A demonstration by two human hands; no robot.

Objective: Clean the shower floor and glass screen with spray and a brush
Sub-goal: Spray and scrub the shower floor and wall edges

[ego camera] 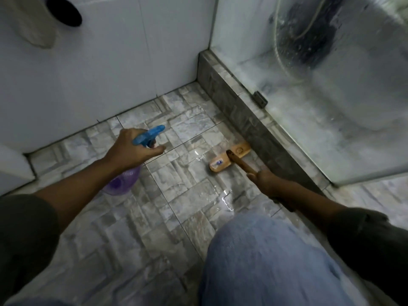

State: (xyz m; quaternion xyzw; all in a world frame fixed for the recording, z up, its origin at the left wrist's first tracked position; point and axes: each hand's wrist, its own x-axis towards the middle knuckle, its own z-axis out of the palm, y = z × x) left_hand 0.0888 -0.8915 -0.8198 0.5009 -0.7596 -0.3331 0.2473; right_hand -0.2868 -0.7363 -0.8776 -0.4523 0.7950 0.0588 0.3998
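My left hand (130, 149) grips a spray bottle (124, 182) with a purple body and a blue trigger head, its nozzle aimed toward the wall corner. My right hand (267, 180) holds the wooden handle of a floor brush. The wooden brush head (229, 159) rests flat on the wet grey stone-pattern floor (167, 195), right beside the raised tiled kerb (238, 111). The glass screen (331, 74) stands on that kerb at the right, streaked with foam and drops.
White wall tiles (110, 62) close the far side. A towel (33, 23) hangs at the top left. A small metal bracket (260, 98) sits on the kerb at the glass. My knee in blue jeans (265, 261) fills the lower middle. Water pools near the brush.
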